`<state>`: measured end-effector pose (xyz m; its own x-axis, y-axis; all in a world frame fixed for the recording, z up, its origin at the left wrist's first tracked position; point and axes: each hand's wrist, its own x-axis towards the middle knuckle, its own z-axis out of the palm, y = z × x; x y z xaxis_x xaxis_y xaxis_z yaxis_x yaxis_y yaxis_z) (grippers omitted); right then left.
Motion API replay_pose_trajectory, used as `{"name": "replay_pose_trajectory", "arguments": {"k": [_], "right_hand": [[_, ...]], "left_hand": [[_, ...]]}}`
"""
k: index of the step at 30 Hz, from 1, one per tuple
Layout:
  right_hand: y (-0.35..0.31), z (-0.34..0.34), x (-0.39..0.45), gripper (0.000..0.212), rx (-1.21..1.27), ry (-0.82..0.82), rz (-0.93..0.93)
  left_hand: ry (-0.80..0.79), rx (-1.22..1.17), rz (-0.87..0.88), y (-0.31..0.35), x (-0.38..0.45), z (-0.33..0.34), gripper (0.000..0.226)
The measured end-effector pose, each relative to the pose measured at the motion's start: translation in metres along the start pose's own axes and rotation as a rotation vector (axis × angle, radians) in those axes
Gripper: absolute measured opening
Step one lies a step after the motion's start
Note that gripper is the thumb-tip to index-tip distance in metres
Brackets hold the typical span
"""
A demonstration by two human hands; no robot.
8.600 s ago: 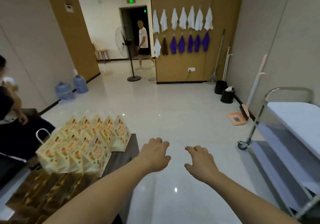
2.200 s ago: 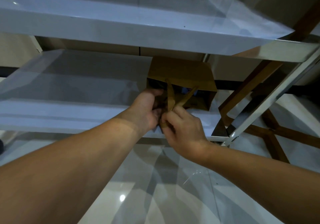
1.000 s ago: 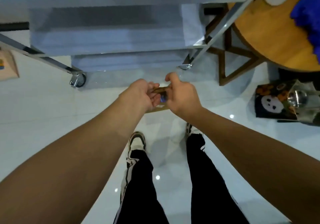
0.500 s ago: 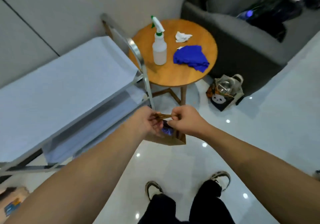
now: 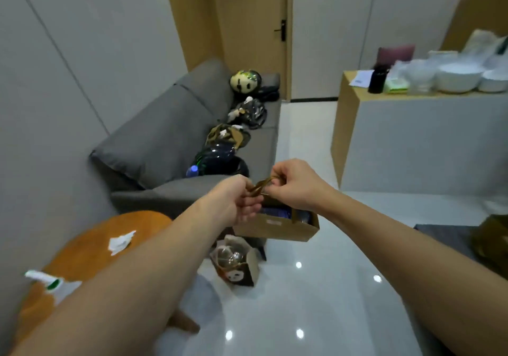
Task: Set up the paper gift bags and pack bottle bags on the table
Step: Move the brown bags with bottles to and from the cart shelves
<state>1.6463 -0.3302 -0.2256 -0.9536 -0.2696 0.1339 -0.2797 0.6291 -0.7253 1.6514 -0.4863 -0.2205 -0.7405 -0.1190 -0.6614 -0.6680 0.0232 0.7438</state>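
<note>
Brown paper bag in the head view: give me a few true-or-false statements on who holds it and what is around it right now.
1. Both hands, the left hand and the right hand, grip the handles of the brown paper bag. True.
2. The bag rests on the round wooden table. False: it hangs in the air above the floor.
3. Something dark blue shows inside the bag's open top. True.
4. The panda-print bag sits on the grey sofa. False: it stands on the floor below the held bag.
5. White bowls sit on the counter at right. True.
</note>
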Motion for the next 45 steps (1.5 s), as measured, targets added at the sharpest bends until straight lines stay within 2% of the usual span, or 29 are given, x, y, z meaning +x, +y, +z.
{"name": "replay_pose_trajectory", "arguments": {"k": [6,9,11,16,20,23,27,34,40,45], "right_hand": [[0.068,-0.122,0.026,0.026,0.029,0.240,0.158],[0.101,-0.163,0.029,0.029,0.017,0.358,0.272],[0.128,-0.182,0.027,0.025,-0.006,0.407,0.365],[0.196,-0.213,0.013,0.020,-0.046,0.495,0.602],[0.244,-0.218,0.006,0.010,-0.069,0.570,0.799],[0.265,-0.209,0.007,0.014,-0.068,0.596,0.932],[0.287,-0.193,0.014,0.011,-0.054,0.604,1.070],[0.332,-0.173,0.024,0.009,-0.002,0.742,1.277],[0.382,-0.182,0.012,0.009,0.019,0.765,1.390],[0.450,-0.204,-0.007,0.007,0.035,0.707,1.424]], "left_hand": [[-0.133,0.352,0.234,0.092,0.044,0.144,0.019],[-0.169,0.499,0.401,0.115,0.062,0.205,0.015],[-0.254,0.573,0.489,0.122,0.075,0.241,0.015],[-0.367,0.908,0.789,0.136,0.121,0.323,0.014],[-0.532,1.142,0.980,0.146,0.160,0.380,0.015],[-0.651,1.273,1.088,0.151,0.183,0.408,0.020],[-0.789,1.392,1.145,0.155,0.212,0.431,0.031],[-0.949,1.497,1.163,0.149,0.259,0.470,0.036],[-1.023,1.589,1.170,0.143,0.272,0.525,0.038],[-1.041,1.667,1.165,0.137,0.280,0.589,0.039]]}}
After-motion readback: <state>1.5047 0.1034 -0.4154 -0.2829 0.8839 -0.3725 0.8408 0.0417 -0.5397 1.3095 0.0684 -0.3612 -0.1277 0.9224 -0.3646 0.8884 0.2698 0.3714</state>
